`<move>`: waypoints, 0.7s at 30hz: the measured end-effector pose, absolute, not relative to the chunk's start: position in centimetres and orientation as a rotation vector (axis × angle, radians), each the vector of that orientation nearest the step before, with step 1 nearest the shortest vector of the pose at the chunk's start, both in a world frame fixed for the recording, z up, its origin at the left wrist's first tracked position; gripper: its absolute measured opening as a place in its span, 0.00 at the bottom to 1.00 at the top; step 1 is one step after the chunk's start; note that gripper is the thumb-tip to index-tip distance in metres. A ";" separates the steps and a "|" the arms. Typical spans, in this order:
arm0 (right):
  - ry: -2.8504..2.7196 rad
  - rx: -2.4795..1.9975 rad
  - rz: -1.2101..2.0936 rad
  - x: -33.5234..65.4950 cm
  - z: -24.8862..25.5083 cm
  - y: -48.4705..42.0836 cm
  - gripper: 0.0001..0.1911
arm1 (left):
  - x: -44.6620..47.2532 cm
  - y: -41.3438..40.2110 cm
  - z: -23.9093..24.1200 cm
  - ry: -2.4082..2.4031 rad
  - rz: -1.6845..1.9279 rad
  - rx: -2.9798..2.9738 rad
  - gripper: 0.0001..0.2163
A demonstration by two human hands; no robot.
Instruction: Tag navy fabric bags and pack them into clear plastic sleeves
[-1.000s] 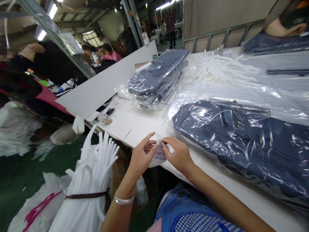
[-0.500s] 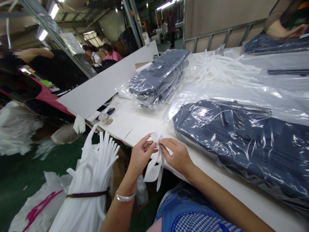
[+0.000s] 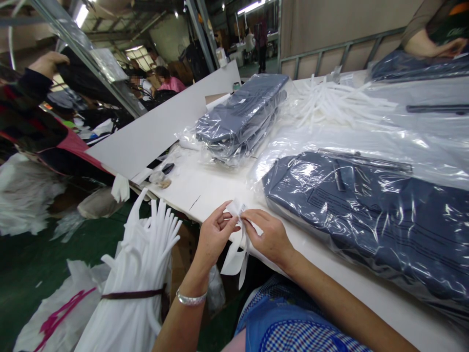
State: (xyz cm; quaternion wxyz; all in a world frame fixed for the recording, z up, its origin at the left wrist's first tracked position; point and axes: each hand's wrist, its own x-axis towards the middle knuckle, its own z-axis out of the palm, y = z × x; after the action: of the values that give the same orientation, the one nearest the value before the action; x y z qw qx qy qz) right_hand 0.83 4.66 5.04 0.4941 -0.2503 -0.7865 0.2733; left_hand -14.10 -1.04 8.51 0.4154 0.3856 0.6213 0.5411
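Note:
Over the near edge of the white table [image 3: 212, 193], my left hand [image 3: 217, 233] pinches a white paper label strip [image 3: 233, 258], its loose tails hanging below the fingers. My right hand [image 3: 271, 237] grips the same strip from the other side, thumb and forefinger pressed together. Small dark print shows near the strip's upper end, too small to read. Just right of my right hand lies a dark blue folded garment in a clear plastic bag [image 3: 351, 205].
Farther back sits a stack of bagged garments [image 3: 242, 115], with a heap of white foam strips [image 3: 330, 105] beside it. A tied bundle of white foam tubes [image 3: 135, 264] stands at lower left. Co-workers are at far left and at a bagged garment [image 3: 395, 66], top right.
My hands stay nearly still, and the strip's hanging tails shift slightly right. At the left, the co-worker's raised arm and the dark cloth have moved.

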 end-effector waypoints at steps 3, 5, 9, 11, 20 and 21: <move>-1.901 -0.599 0.679 0.8 5.1 4.6 0.11 | -14.1 -1.0 8.5 1.575 1.352 0.986 0.30; -1.883 -0.603 0.719 0.8 5.2 4.6 0.11 | -14.1 -1.1 8.5 1.609 1.343 1.048 0.30; -1.825 -0.640 0.859 0.7 5.6 4.5 0.08 | -14.0 -1.3 8.4 1.750 1.322 1.254 0.29; -1.804 -0.655 0.908 0.6 5.6 4.5 0.06 | -13.8 -1.4 8.4 1.836 1.310 1.364 0.28; -1.690 -0.767 1.044 0.3 5.6 4.6 0.05 | -13.2 -1.6 8.6 1.960 1.303 1.517 0.27; -1.660 -0.780 1.103 0.3 5.6 4.7 0.05 | -13.1 -1.5 8.6 1.950 1.319 1.485 0.27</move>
State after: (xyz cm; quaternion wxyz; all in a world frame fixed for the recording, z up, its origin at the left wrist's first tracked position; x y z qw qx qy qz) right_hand 0.30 4.68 5.59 0.4798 -0.3198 -0.6806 0.4520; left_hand -13.14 -1.55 8.61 0.1784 0.5250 0.6894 0.4662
